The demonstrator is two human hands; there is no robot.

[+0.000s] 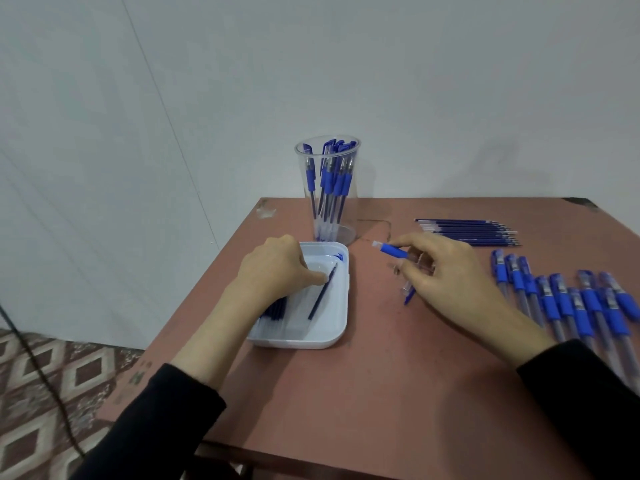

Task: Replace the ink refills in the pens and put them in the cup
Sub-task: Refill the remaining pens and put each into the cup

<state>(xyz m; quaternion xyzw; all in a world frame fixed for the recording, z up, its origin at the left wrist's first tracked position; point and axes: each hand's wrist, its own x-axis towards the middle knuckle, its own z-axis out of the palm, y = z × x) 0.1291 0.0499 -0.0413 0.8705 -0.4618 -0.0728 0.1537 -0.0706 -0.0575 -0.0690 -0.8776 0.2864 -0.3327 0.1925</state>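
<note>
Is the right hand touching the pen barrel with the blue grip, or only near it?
Touching. In the head view the right hand grips the pen barrel, its fingers closed on it just behind the blue grip.

Our clear cup (346, 233) stands at 12 o'clock, holding blue pens (341, 185). Refills (467, 232) lie rowed at 2, loose pens (585, 317) side by side at 3, a dark refill (320, 296) slanted at 9; we hold a pen barrel (393, 251) at 1.
</note>
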